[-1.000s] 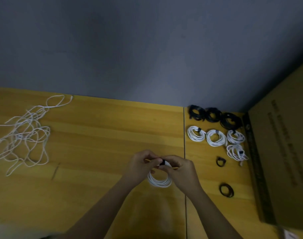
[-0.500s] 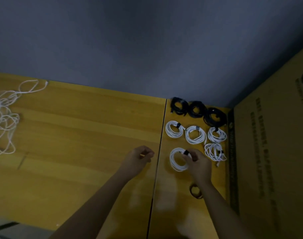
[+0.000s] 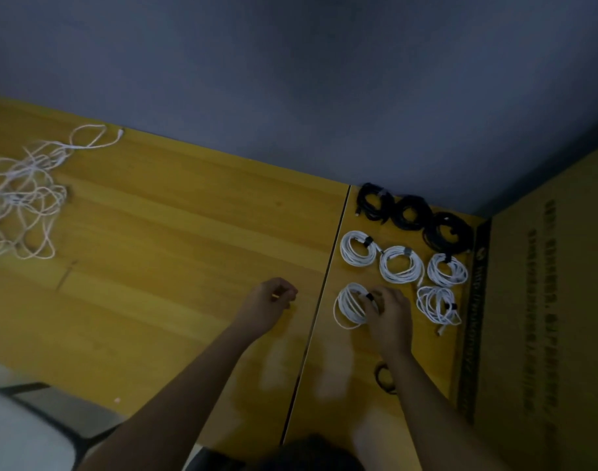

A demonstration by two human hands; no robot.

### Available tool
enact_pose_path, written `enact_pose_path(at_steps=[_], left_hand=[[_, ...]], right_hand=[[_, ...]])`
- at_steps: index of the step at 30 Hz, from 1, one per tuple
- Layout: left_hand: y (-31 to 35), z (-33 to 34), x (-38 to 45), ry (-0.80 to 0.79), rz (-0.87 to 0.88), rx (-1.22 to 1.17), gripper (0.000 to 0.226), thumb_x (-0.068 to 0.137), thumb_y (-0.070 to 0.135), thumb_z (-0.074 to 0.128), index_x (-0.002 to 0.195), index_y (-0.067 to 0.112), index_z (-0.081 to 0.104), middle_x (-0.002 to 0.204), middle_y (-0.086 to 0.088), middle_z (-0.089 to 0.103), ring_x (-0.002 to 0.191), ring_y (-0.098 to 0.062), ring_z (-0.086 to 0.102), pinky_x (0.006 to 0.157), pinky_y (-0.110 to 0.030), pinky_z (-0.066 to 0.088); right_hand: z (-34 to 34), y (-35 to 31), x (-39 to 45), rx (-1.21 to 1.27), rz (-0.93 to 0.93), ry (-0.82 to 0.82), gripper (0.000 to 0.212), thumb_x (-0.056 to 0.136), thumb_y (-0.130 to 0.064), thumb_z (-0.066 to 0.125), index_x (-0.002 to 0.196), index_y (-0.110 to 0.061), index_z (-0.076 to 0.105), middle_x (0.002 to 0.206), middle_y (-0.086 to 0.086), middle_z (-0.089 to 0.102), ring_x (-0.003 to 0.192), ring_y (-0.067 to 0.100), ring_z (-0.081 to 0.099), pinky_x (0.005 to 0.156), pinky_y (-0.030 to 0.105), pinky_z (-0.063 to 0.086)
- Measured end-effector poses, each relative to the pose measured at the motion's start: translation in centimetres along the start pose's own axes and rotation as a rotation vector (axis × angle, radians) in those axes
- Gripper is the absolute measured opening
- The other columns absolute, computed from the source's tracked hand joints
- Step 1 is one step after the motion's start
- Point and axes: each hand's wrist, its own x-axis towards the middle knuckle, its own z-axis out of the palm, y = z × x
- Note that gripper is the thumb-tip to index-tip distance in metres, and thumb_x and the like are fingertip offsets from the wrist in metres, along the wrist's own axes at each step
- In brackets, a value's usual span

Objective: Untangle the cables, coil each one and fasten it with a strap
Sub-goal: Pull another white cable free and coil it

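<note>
Right hand (image 3: 389, 312) grips white coiled cable with black strap (image 3: 350, 305) on yellow wooden table (image 3: 175, 232). Left hand (image 3: 272, 302) curled, apparently empty. Loose white cable tangle (image 3: 22, 198) far left.

The yellow wooden bench (image 3: 175, 239) carries a loose tangle of white cables (image 3: 22, 202) at its left end. Right of a dark seam lie three black coils (image 3: 413, 215), five strapped white coils (image 3: 401, 265) and a cardboard box (image 3: 545, 317).

Strapped white coil (image 3: 350, 305), loose white tangle (image 3: 22, 202)
</note>
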Motion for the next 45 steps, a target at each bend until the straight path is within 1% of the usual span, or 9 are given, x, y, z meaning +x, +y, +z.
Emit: enact_pose_path(at_steps=[5,7,9,14,18,23,29,32,45], left_hand=[[-0.9,-1.4,-0.9,0.119,-0.014,0.046,0.017,0.102,0.021,0.046,0.109,0.013,0.060,0.107,-0.006,0.065,0.088,-0.019,0.059,0.075,-0.033,0.047],[-1.8,-2.7,-1.3,0.179,-0.033,0.106,0.022,0.102,0.025,0.045,0.115,0.014,0.059,0.109,-0.003,0.065,0.083,-0.019,0.059,0.069,-0.035,0.046],[-2.9,-4.5,-1.7,0.242,-0.043,0.142,0.024,0.103,0.027,0.044,0.118,0.014,0.058,0.108,-0.003,0.065,0.069,-0.017,0.055,0.057,-0.031,0.040],[-6.6,-11.1,-2.7,0.372,-0.087,0.234,0.027,0.103,0.031,0.042,0.118,0.014,0.057,0.105,-0.007,0.065,0.061,-0.011,0.046,0.050,-0.027,0.032],[-10.7,-19.9,-3.9,0.561,-0.168,0.383,0.027,0.102,0.031,0.042,0.115,0.015,0.059,0.107,-0.007,0.064,0.088,-0.027,0.061,0.068,-0.039,0.051],[-17.4,-32.9,-4.6,0.747,-0.234,0.625,0.026,0.100,0.026,0.044,0.114,0.012,0.060,0.104,-0.010,0.065,0.096,-0.033,0.061,0.075,-0.041,0.047],[-24.5,-46.5,-3.4,0.724,-0.258,0.595,0.026,0.100,0.026,0.044,0.116,0.013,0.058,0.108,-0.010,0.063,0.097,-0.032,0.060,0.073,-0.039,0.047],[-27.3,-51.2,-2.8,0.700,-0.286,0.574,0.027,0.100,0.027,0.043,0.118,0.013,0.056,0.110,-0.009,0.062,0.099,-0.032,0.060,0.074,-0.039,0.050],[-35.0,-62.2,-1.1,0.645,-0.390,0.624,0.028,0.101,0.028,0.041,0.121,0.013,0.053,0.114,-0.010,0.059,0.103,-0.031,0.057,0.078,-0.040,0.049]], right_hand=[[-0.3,-2.6,-0.6,0.043,-0.121,0.083,0.020,0.094,-0.022,0.061,0.102,-0.005,0.067,0.109,0.011,0.061,0.108,0.032,0.049,0.088,0.041,0.043],[0.0,-4.5,-0.6,0.043,-0.184,0.085,0.017,0.094,-0.018,0.059,0.103,-0.005,0.067,0.109,0.011,0.061,0.108,0.032,0.050,0.089,0.039,0.041],[0.9,-6.8,-0.5,0.025,-0.245,0.045,0.019,0.096,-0.021,0.057,0.105,-0.008,0.066,0.110,0.008,0.061,0.108,0.029,0.050,0.091,0.037,0.041],[4.7,-13.3,0.3,-0.017,-0.360,-0.074,0.022,0.098,-0.026,0.052,0.112,-0.013,0.063,0.114,0.002,0.058,0.110,0.022,0.050,0.092,0.037,0.044],[9.7,-20.8,1.3,-0.056,-0.471,-0.142,0.023,0.097,-0.025,0.052,0.113,-0.012,0.064,0.114,0.002,0.058,0.107,0.022,0.053,0.088,0.039,0.048],[18.2,-32.0,2.4,-0.074,-0.556,-0.187,0.020,0.097,-0.021,0.053,0.111,-0.014,0.065,0.108,-0.001,0.059,0.100,0.019,0.055,0.080,0.033,0.049],[29.6,-44.1,2.5,-0.135,-0.564,-0.316,0.019,0.097,-0.018,0.052,0.112,-0.014,0.063,0.112,0.000,0.058,0.096,0.016,0.056,0.075,0.029,0.048],[34.0,-48.5,2.5,-0.153,-0.553,-0.386,0.019,0.097,-0.016,0.051,0.112,-0.013,0.063,0.114,0.002,0.057,0.097,0.018,0.056,0.080,0.035,0.051],[44.0,-59.9,2.3,-0.138,-0.696,-0.454,0.019,0.097,-0.015,0.051,0.110,-0.014,0.064,0.110,0.003,0.058,0.093,0.019,0.057,0.073,0.034,0.051]])
